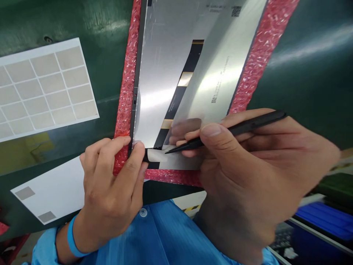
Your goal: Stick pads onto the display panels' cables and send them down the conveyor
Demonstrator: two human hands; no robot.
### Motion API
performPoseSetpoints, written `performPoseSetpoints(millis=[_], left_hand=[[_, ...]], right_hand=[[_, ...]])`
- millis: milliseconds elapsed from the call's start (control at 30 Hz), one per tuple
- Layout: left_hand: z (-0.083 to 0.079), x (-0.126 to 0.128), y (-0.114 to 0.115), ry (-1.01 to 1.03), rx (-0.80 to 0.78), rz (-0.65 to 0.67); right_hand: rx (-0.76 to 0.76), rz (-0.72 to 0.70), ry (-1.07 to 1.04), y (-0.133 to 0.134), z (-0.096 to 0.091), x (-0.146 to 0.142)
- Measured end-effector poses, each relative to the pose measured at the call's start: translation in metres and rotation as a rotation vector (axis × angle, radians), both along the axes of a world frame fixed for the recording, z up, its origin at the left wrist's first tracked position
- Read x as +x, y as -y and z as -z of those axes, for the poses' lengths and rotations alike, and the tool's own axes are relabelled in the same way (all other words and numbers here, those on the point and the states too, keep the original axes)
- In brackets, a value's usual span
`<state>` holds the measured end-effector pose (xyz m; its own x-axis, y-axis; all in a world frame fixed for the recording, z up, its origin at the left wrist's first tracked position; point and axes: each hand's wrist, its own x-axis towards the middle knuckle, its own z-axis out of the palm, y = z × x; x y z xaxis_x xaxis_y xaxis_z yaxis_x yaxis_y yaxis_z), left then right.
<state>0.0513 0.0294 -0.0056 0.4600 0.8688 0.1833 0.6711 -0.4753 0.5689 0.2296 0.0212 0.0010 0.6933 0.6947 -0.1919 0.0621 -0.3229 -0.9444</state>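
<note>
A silver display panel [165, 55] lies back side up on red bubble wrap [125, 84], with a black flex cable [187, 70] running down it. My left hand [110, 184] curls over the panel's near left corner, thumb and fingertips pressing on its edge next to a small translucent tape piece [157, 155]. My right hand [248, 176] is closed around a black stylus-like tool [237, 129], whose tip rests on the tape piece at the cable's lower end.
A white sheet of grey rectangular stickers [41, 88] lies at the left on the dark green table [303, 55]. A second white sheet [55, 191] with two grey stickers sits at the near left. Blue bins [325, 217] show at the lower right.
</note>
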Motion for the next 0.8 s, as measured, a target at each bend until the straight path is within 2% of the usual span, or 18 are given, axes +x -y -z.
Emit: performPoseSetpoints(millis=[800], left_hand=[[0.0007, -0.0001, 0.0014, -0.016, 0.005, -0.01]], right_hand=[[0.004, -0.018, 0.056, -0.0012, -0.0017, -0.0024]])
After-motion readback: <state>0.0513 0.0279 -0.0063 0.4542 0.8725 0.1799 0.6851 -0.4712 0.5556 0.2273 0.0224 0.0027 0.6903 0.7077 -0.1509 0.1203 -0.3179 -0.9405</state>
